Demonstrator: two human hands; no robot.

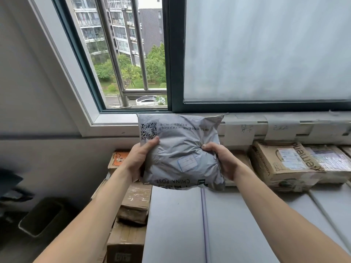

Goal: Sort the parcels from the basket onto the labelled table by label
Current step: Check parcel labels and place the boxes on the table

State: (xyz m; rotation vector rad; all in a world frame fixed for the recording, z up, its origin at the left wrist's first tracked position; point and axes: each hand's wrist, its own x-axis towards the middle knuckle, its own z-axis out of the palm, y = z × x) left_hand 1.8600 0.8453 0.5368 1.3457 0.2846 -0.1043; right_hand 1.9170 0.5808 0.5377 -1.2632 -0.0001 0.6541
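Evidently the parcel [180,141], a grey post bag, is held up to be read. The left grip [139,158] and right grip [223,160] each clasp one side of it, thumbs on top, so that its face and the small blue-framed label [187,162] turn toward the person. It hangs over the far end of the table [176,215] and seems clear of it. My guess is that the handwriting is being matched against the paper tags [247,129] taped to the wall under the sill, one to a lane; the writing is too small for me to make out. The table is pale grey, split into lanes by thin lines. Brown boxes [284,164] sit in the lanes to the right, close to the wall. A stack [133,202] of more cartons stands off the table's left edge. Behind is a window [133,54], one half open on trees and flats, the other frosted.
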